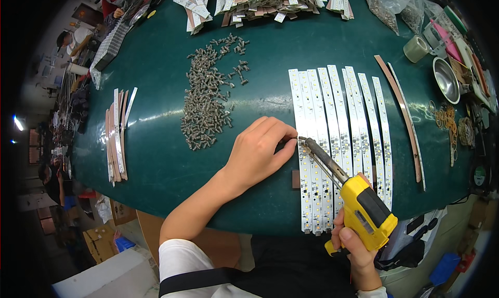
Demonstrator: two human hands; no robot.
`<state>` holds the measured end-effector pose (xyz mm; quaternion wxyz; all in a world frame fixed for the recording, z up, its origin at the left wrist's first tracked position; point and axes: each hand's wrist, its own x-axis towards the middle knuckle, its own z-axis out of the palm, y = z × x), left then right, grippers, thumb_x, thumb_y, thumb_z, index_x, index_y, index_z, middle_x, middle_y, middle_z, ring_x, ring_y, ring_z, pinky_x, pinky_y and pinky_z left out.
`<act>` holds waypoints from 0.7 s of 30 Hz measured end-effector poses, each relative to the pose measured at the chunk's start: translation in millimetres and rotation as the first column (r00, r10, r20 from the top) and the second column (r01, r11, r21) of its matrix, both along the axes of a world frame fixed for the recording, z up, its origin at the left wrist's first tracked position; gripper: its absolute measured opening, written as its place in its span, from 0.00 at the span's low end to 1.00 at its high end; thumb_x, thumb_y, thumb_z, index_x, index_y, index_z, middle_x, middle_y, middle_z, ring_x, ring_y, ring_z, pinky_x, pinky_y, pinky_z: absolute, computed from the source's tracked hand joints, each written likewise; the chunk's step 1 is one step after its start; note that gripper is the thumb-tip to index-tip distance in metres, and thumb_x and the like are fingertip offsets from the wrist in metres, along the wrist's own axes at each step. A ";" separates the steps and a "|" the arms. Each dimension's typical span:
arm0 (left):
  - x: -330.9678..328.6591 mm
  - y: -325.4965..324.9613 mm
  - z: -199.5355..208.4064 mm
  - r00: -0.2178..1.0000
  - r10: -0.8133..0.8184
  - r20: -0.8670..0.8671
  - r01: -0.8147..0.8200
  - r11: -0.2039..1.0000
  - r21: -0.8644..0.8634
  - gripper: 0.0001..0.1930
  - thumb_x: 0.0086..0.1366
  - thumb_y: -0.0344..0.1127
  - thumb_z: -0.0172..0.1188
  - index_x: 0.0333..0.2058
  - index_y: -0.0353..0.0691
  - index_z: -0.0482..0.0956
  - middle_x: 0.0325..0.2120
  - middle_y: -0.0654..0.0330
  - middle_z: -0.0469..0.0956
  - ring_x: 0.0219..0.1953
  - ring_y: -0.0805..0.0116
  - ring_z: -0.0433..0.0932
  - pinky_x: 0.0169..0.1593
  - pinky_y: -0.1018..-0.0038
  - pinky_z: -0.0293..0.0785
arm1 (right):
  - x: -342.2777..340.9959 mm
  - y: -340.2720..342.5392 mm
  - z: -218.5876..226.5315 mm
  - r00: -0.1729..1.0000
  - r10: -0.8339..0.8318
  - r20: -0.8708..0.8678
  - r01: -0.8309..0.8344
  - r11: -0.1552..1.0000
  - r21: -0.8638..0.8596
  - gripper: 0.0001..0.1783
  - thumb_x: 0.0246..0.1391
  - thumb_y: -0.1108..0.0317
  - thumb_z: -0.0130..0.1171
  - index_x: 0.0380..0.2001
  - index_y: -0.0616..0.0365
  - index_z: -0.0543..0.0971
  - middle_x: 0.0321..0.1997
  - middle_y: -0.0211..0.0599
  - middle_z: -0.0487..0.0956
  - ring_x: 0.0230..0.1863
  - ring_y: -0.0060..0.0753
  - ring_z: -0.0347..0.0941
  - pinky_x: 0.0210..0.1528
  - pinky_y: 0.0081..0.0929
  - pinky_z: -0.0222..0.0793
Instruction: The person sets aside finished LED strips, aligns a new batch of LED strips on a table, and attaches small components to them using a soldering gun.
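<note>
My right hand (356,246) grips a yellow and black soldering gun (366,215) by its handle. Its dark tip reaches the left edge of a row of white LED strip boards (327,111), lying side by side. Close to that tip, my left hand (262,147) has thumb and forefinger pinched together at the leftmost board. Whatever is between those fingers is too small and hidden to make out. Left of the boards spreads a heap of small metallic connector-like parts (202,100).
Several loose strips (117,137) lie at the left, and two curved ones (405,121) at the right. Stacked strips (265,4) fill the far edge. A metal bowl (446,80), a tape roll (416,49) and rubber bands (447,118) sit at the right. Other people work at the far left.
</note>
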<state>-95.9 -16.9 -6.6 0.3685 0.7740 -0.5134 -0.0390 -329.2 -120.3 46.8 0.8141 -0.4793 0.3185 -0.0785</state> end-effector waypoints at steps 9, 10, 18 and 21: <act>0.5 0.4 -1.0 1.000 -0.005 0.012 0.005 1.000 -0.005 0.06 0.51 0.23 0.63 0.29 0.36 0.78 0.24 0.60 0.76 0.27 0.68 0.76 0.31 0.76 0.75 | -1.1 3.1 1.1 0.999 -0.015 -0.040 0.012 0.998 -0.063 0.42 0.47 0.74 0.60 0.65 0.66 0.55 0.48 0.41 0.74 0.34 0.22 0.71 0.37 0.20 0.70; 0.6 0.5 -1.0 1.000 -0.005 0.010 0.005 1.000 -0.005 0.06 0.51 0.23 0.63 0.29 0.36 0.78 0.24 0.60 0.76 0.27 0.68 0.76 0.31 0.76 0.75 | -1.3 3.6 1.1 0.999 -0.018 -0.039 0.015 0.998 -0.061 0.42 0.47 0.74 0.60 0.65 0.67 0.55 0.50 0.42 0.73 0.36 0.23 0.71 0.40 0.21 0.70; -1.5 -4.7 0.3 1.000 -0.004 -0.008 0.003 1.000 -0.012 0.06 0.51 0.23 0.64 0.29 0.35 0.78 0.25 0.60 0.76 0.28 0.68 0.76 0.31 0.76 0.75 | -3.3 2.1 3.9 0.998 -0.014 -0.060 0.010 0.997 -0.075 0.40 0.48 0.75 0.58 0.65 0.68 0.56 0.52 0.43 0.73 0.37 0.22 0.72 0.41 0.21 0.70; 1.5 3.8 -3.0 1.000 0.008 -0.010 -0.008 1.000 -0.007 0.06 0.52 0.23 0.64 0.29 0.35 0.78 0.25 0.60 0.76 0.28 0.68 0.76 0.32 0.76 0.75 | 0.0 8.4 0.3 0.998 0.003 -0.063 -0.008 0.996 -0.084 0.40 0.48 0.75 0.59 0.65 0.66 0.56 0.50 0.43 0.73 0.36 0.22 0.72 0.39 0.21 0.71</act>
